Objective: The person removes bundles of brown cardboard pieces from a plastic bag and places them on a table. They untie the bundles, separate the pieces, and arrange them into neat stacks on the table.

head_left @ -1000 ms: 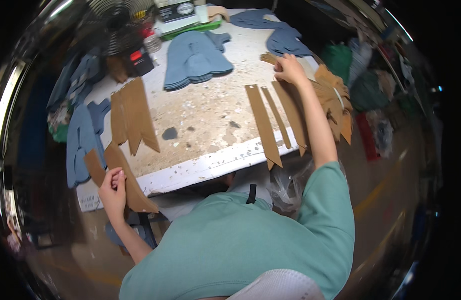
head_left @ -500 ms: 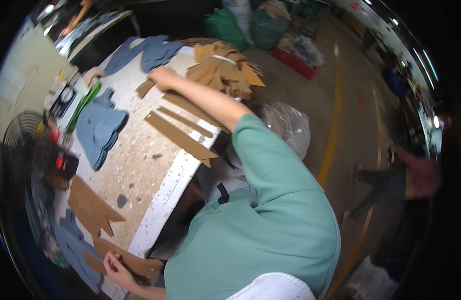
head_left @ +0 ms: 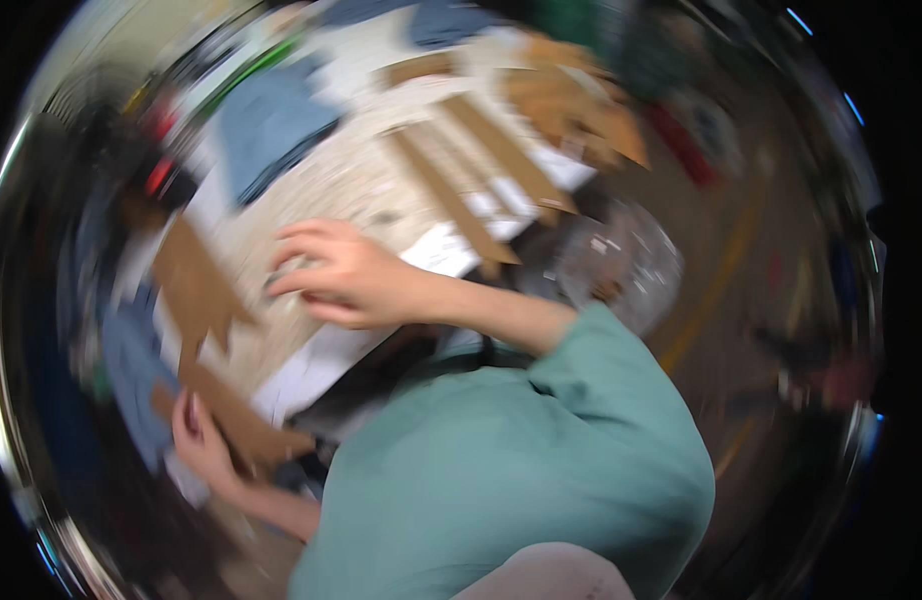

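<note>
My left hand (head_left: 203,445) is at the lower left with its fingers curled, over a brown flat piece (head_left: 243,420) that shows on both sides of it. What its fingertips hold, if anything, is blurred. My right hand (head_left: 346,275) hangs above the near edge of the speckled table (head_left: 311,190), fingers apart and slightly bent, with nothing visible in them. Next to the left hand lies a brown piece with a notched end (head_left: 196,280). Brown strips (head_left: 446,190) lie beyond the right hand, and a short brown piece (head_left: 419,68) sits farther back.
A stack of blue-grey cut pieces (head_left: 271,120) lies at the table's left, with more blue-grey pieces (head_left: 136,350) near my left hand. Fanned brown pieces (head_left: 566,95) sit at the far right. A clear plastic bag (head_left: 621,265) stands beside the table. Motion blurs much of the view.
My right hand has left the short brown piece at the far side and come back toward me, its fingers now apart. My left hand stays by the brown piece. The whole view has shifted.
</note>
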A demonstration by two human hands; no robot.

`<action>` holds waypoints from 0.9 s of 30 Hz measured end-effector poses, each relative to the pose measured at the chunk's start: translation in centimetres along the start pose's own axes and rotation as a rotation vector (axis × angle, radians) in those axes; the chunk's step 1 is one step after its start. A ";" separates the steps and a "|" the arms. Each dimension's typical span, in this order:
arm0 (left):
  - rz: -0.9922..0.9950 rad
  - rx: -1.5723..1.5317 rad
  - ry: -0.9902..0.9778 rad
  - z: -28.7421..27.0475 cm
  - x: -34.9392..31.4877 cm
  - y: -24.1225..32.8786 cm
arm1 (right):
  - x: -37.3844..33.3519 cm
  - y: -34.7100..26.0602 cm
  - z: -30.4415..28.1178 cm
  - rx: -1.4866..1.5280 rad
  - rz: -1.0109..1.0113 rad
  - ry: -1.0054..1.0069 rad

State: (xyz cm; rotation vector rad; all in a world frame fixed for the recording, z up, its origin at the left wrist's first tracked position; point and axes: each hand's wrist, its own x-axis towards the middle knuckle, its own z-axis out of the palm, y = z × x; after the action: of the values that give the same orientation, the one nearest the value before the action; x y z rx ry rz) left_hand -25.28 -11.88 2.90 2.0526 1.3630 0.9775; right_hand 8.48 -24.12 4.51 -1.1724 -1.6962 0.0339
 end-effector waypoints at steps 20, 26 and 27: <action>0.191 0.758 -0.019 -1.7 5.0 -1.5 | -2.9 -3.9 9.3 0.125 0.102 -0.297; 0.225 0.761 0.084 -1.1 4.1 -2.3 | -2.5 -4.0 9.4 0.116 0.099 -0.302; 0.286 0.751 0.131 -1.2 3.9 -2.3 | -2.3 -4.2 9.6 0.116 0.117 -0.316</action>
State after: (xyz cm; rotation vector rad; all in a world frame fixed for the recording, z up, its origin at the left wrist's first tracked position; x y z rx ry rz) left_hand -26.60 -7.37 3.12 2.8366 1.7177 0.7838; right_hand -1.43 -23.33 0.52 -1.2249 -1.8683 0.4037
